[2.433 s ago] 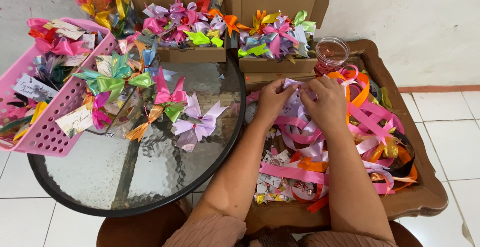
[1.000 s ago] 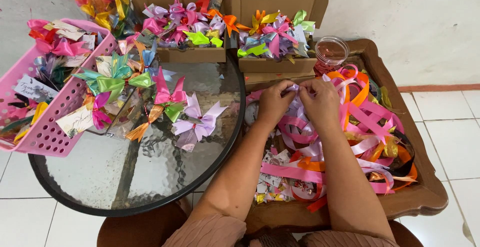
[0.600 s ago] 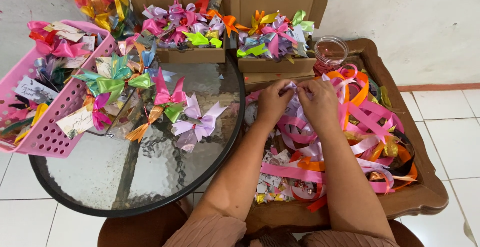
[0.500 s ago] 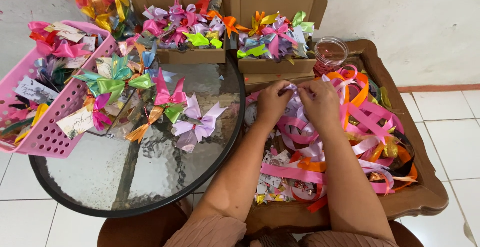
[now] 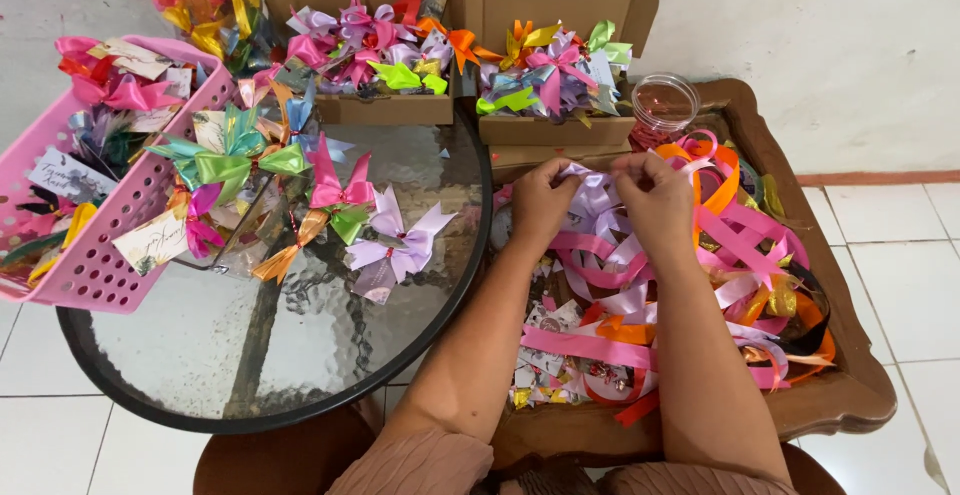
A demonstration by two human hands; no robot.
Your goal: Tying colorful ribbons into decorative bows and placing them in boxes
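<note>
My left hand (image 5: 543, 201) and my right hand (image 5: 655, 198) pinch a piece of pale lilac ribbon (image 5: 592, 192) between their fingertips, held just above a heap of loose pink, orange and lilac ribbon strips (image 5: 690, 285). The heap lies on a carved wooden table (image 5: 850, 395). A finished lilac bow (image 5: 400, 245) lies on the round glass table (image 5: 250, 355) to the left of my hands.
Two open cardboard boxes (image 5: 390, 107) (image 5: 550, 130) full of coloured bows stand at the back. A pink plastic basket (image 5: 100, 265) with bows and tags sits far left. Several bows lie on the glass. A small clear cup (image 5: 664, 105) stands by the right box. White floor tiles surround both tables.
My hands have stayed over the ribbon heap, fingers working the lilac ribbon; they have drawn slightly closer together and the ribbon piece has been folded between them.
</note>
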